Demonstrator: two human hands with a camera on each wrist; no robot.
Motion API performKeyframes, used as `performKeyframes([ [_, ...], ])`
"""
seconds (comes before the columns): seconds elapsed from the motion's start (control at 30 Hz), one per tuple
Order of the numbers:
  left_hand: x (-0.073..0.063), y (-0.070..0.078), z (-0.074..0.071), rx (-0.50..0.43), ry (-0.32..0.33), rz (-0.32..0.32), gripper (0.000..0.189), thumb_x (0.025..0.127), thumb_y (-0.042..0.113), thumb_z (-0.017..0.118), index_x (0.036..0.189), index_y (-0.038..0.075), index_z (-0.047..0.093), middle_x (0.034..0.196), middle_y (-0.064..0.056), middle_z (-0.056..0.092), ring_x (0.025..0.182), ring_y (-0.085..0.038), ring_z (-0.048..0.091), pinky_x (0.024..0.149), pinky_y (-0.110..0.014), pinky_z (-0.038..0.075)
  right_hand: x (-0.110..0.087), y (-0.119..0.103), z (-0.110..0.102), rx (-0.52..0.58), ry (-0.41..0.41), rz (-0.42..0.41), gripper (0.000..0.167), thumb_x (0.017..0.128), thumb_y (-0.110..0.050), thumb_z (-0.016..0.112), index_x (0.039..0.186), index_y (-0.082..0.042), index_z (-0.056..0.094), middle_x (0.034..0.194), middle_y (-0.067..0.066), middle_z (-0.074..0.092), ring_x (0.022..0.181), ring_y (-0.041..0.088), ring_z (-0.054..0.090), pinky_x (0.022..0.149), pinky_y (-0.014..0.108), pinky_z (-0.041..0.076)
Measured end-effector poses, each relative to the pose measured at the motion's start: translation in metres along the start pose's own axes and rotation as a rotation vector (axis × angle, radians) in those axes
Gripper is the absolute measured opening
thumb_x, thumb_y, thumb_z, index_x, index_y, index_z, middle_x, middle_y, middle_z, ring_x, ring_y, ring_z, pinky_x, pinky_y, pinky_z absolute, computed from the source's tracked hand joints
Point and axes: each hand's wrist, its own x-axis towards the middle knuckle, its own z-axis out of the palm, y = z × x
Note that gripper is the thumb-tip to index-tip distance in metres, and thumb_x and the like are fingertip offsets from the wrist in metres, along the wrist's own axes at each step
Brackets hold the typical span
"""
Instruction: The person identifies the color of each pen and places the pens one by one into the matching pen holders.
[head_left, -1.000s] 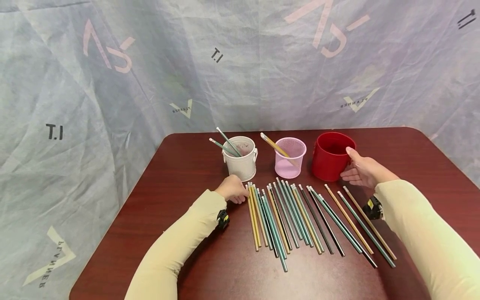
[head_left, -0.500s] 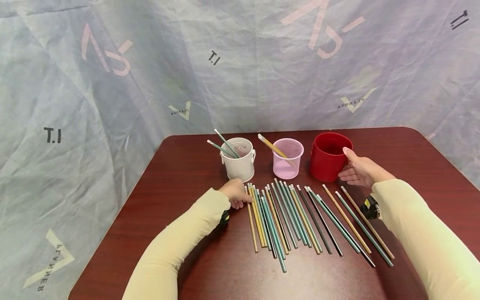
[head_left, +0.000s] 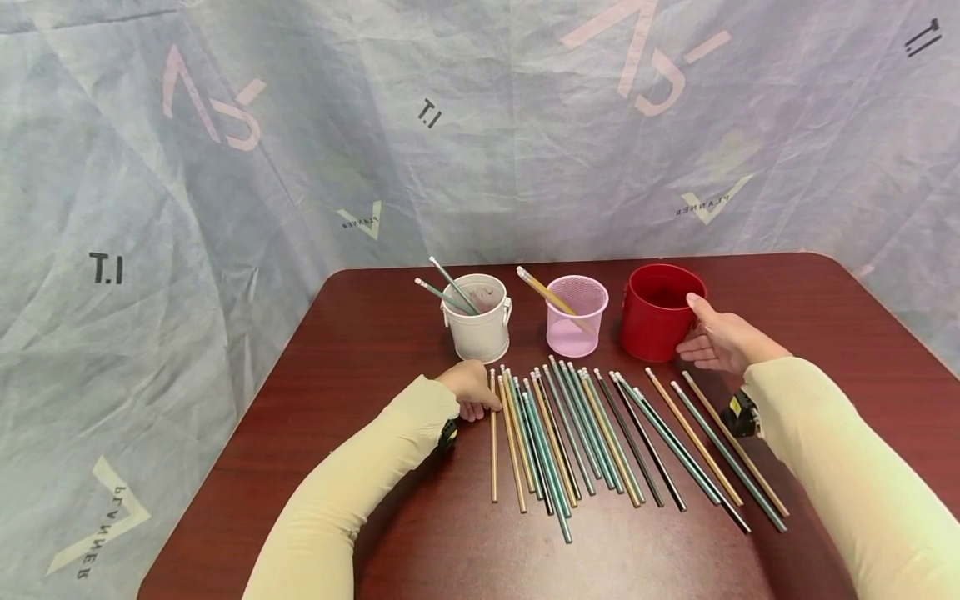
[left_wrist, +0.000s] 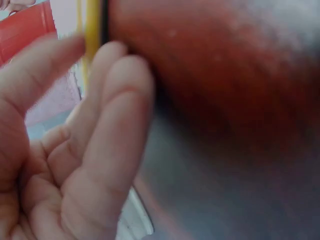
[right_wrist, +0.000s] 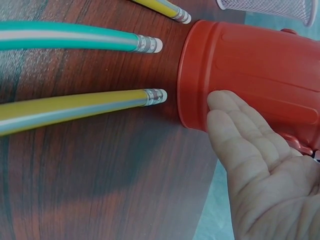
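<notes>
My left hand is at the left end of a row of pencils, below the white bucket. Its thumb and fingertips close around a yellow pencil, which also shows as a blurred yellow strip in the left wrist view. Beside it lies a second yellow pencil. My right hand touches the red bucket on its right side. The thumb is at the rim, and the straight fingers lie along the wall in the right wrist view.
A pink mesh cup holding yellow pencils stands between the buckets. Two green pencils lean in the white bucket. Several green, black and yellow pencils lie side by side on the dark red table. A grey cloth hangs behind.
My left hand has shifted slightly right and down over the pencils. The leftmost yellow pencil's lower end has swung left, apart from its neighbour. The right hand stays at the red bucket.
</notes>
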Motion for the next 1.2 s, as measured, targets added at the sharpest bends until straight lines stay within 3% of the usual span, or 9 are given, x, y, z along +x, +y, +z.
performKeyframes([
  [0.37, -0.003, -0.003, -0.001, -0.032, 0.041, -0.001, 0.025, 0.085, 0.008, 0.059, 0.063, 0.001, 0.065, 0.051, -0.006, 0.058, 0.043, -0.013, 0.055, 0.048, -0.027, 0.053, -0.002, -0.002, 0.003, 0.006, 0.001, 0.008, 0.093, 0.098, -0.059, 0.012, 0.137, 0.025, 0.013, 0.118, 0.032, 0.058, 0.104, 0.033, 0.064, 0.101, 0.050, 0.037],
  [0.43, -0.005, -0.003, -0.003, -0.092, 0.041, 0.003, 0.025, 0.085, 0.007, 0.057, 0.062, 0.001, 0.062, 0.052, -0.006, 0.057, 0.043, -0.013, 0.055, 0.047, -0.027, 0.053, -0.002, -0.002, 0.003, 0.008, 0.002, 0.011, 0.094, 0.097, -0.060, 0.012, 0.137, 0.025, 0.013, 0.119, 0.032, 0.057, 0.107, 0.035, 0.062, 0.101, 0.050, 0.037],
  [0.6, -0.008, 0.001, -0.007, -0.350, 0.058, 0.041, 0.018, 0.084, 0.001, 0.053, 0.066, 0.004, 0.054, 0.058, -0.007, 0.056, 0.043, -0.013, 0.054, 0.043, -0.024, 0.050, 0.000, -0.002, 0.002, 0.008, 0.001, 0.013, 0.095, 0.097, -0.061, 0.012, 0.138, 0.025, 0.010, 0.118, 0.031, 0.058, 0.111, 0.038, 0.059, 0.101, 0.050, 0.038],
  [0.77, -0.008, 0.007, -0.014, -0.545, 0.121, 0.144, 0.009, 0.090, 0.000, 0.047, 0.090, -0.006, 0.054, 0.077, -0.014, 0.061, 0.051, -0.012, 0.056, 0.044, -0.023, 0.050, -0.001, -0.003, 0.002, 0.010, -0.001, 0.015, 0.094, 0.097, -0.060, 0.012, 0.138, 0.025, 0.010, 0.119, 0.032, 0.058, 0.108, 0.035, 0.061, 0.101, 0.050, 0.037],
  [0.83, -0.010, 0.010, -0.016, -0.623, 0.161, 0.186, 0.015, 0.092, 0.000, 0.046, 0.102, -0.010, 0.051, 0.087, -0.020, 0.062, 0.055, -0.012, 0.057, 0.046, -0.023, 0.050, -0.002, -0.004, 0.002, 0.012, -0.003, 0.014, 0.094, 0.097, -0.060, 0.012, 0.138, 0.025, 0.010, 0.120, 0.032, 0.057, 0.106, 0.034, 0.063, 0.101, 0.050, 0.037],
  [0.93, -0.013, 0.018, -0.019, -0.752, 0.246, 0.254, 0.021, 0.091, -0.003, 0.046, 0.111, -0.011, 0.048, 0.090, -0.019, 0.062, 0.057, -0.012, 0.058, 0.048, -0.023, 0.051, -0.002, -0.003, 0.002, 0.015, -0.005, 0.014, 0.093, 0.098, -0.059, 0.011, 0.138, 0.025, 0.009, 0.118, 0.032, 0.058, 0.104, 0.032, 0.064, 0.101, 0.051, 0.036],
  [1.07, -0.020, 0.031, -0.023, -0.953, 0.413, 0.377, 0.019, 0.089, -0.008, 0.051, 0.108, -0.008, 0.049, 0.079, -0.007, 0.061, 0.058, -0.010, 0.060, 0.053, -0.023, 0.054, -0.001, -0.002, 0.002, 0.016, 0.000, 0.013, 0.092, 0.098, -0.059, 0.011, 0.138, 0.025, 0.009, 0.115, 0.030, 0.060, 0.103, 0.032, 0.064, 0.101, 0.051, 0.037],
  [1.2, -0.027, 0.046, -0.029, -1.119, 0.597, 0.522, 0.017, 0.087, -0.010, 0.060, 0.103, -0.008, 0.052, 0.075, -0.002, 0.064, 0.063, -0.008, 0.063, 0.063, -0.025, 0.056, -0.001, -0.001, 0.001, 0.020, 0.001, 0.006, 0.096, 0.096, -0.062, 0.014, 0.138, 0.024, 0.011, 0.115, 0.030, 0.061, 0.105, 0.034, 0.063, 0.100, 0.050, 0.039],
])
